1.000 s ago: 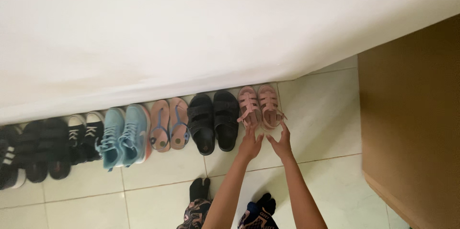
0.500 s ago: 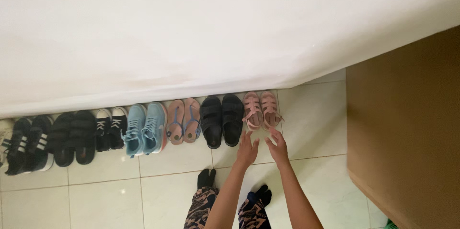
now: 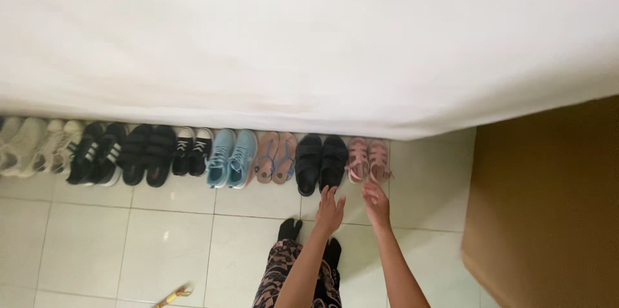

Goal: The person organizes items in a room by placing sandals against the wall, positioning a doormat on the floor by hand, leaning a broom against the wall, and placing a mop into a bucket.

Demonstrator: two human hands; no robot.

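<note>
A row of shoe pairs lines the floor under a white draped edge (image 3: pixel 309 57). At its right end stands a pair of pink strappy sandals (image 3: pixel 368 160), then black strap sandals (image 3: pixel 320 162). My left hand (image 3: pixel 330 209) hovers with fingers spread just below the black sandals, touching nothing. My right hand (image 3: pixel 376 202) is open too, its fingertips just short of the heels of the pink sandals. Both hands hold nothing. My black-socked foot (image 3: pixel 289 229) and patterned trouser legs show below.
Further left in the row are pink flat sandals (image 3: pixel 276 156), light blue sneakers (image 3: pixel 231 157), small black lace-ups (image 3: pixel 191 151), black shoes (image 3: pixel 147 153), black striped sneakers (image 3: pixel 98 152) and whitish sneakers (image 3: pixel 32 145). A brown cabinet side (image 3: pixel 548 205) stands right. A small yellow object (image 3: pixel 173 294) lies on the tiles.
Both hands have let go of the pink sandals and drawn back toward me. The view has pulled back and shifted, so more shoes show at the left.
</note>
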